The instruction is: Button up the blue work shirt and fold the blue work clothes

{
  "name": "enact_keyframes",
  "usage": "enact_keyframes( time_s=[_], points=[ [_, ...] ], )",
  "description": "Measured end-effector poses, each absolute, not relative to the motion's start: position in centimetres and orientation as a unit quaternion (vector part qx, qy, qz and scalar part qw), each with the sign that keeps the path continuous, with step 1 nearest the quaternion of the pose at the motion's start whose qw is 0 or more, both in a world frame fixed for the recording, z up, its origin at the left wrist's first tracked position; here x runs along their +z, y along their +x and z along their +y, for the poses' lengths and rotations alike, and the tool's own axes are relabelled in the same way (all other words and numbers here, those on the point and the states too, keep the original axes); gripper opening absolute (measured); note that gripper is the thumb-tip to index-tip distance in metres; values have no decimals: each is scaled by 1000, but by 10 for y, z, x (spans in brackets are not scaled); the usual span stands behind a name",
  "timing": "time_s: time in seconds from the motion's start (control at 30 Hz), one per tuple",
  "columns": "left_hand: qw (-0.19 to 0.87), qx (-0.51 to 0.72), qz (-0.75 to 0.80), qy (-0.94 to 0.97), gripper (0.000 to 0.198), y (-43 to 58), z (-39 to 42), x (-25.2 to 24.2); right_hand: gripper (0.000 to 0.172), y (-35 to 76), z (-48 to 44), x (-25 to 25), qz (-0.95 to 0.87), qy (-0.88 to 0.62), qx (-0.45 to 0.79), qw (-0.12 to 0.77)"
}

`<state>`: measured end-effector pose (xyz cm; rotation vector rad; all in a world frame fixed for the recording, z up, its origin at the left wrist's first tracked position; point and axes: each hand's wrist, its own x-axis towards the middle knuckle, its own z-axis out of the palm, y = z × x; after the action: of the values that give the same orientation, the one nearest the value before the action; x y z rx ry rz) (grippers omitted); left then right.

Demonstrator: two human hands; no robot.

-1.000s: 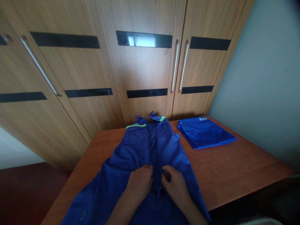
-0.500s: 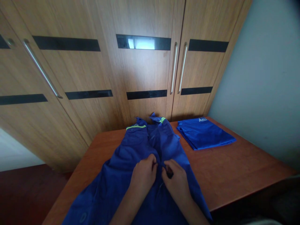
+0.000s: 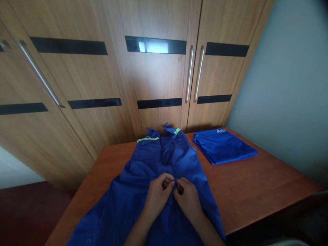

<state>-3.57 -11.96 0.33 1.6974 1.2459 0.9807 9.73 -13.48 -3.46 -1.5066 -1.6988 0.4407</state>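
Note:
A blue work jacket point(image 3: 143, 177) with yellow-green reflective strips near the collar lies spread along the brown table point(image 3: 256, 184), collar at the far end. My left hand point(image 3: 159, 196) and my right hand point(image 3: 187, 198) meet at the jacket's front opening near its middle. Both hands are closed in a pinch on the two front edges of the cloth, fingertips touching each other. What lies between the fingertips is too small to make out.
A folded blue garment point(image 3: 222, 145) with white lettering lies at the far right of the table. Wooden wardrobe doors point(image 3: 159, 75) with metal handles stand right behind the table. A pale wall point(image 3: 289, 85) is on the right, dark red floor point(image 3: 28, 212) on the left.
Both hands have moved a little up the jacket's front and closer together, until the fingertips meet. The jacket's front edges have been drawn together there.

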Motion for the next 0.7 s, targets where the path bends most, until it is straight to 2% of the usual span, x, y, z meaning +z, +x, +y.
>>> enact_keyframes(
  time_s=[0.1,0.33,0.7],
  points=[
    [366,373,515,679,11,-37,-120,2,18,98,-134,-35,-658,-596,207,412],
    [210,327,532,753,15,-38,-122,-2,22,104,-137,-35,-602,-579,259,485],
    [145,272,517,799,23,-37,-124,-2,25,103,-138,-37,-596,-588,257,483]
  ],
)
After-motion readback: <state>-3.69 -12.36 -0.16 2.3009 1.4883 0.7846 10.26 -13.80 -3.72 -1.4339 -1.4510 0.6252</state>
